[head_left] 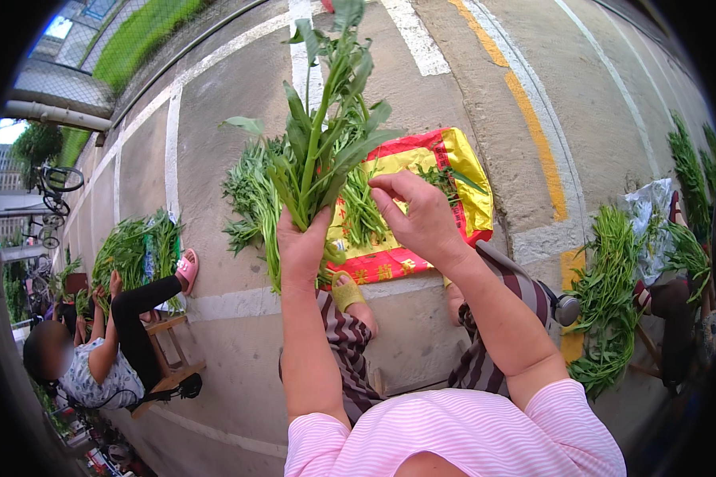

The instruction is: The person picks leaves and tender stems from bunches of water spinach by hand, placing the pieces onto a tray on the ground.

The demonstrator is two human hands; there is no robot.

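Note:
My left hand (303, 247) grips a bunch of leafy green stems (319, 149), which look like water spinach, by their lower ends. The leafy tops point away from me. Just right of the bunch is my right hand (420, 214), its fingers loosely curled, thumb and index finger slightly apart, with nothing visible between them. Beneath it, a small pile of cut stems (361, 208) lies on a red and yellow plastic sack (474, 206) that bears writing. A larger heap of greens (247, 197) rests on the ground at the left, partly hidden by the held bunch.
My feet in yellow slippers (347, 292) stand at the sack's near edge. At left, a person (104, 358) sits on a wooden stool (170, 358) beside more greens (122, 250). Another pile of greens (608, 286) and a silvery sheet (650, 226) lie at right, near another person's legs.

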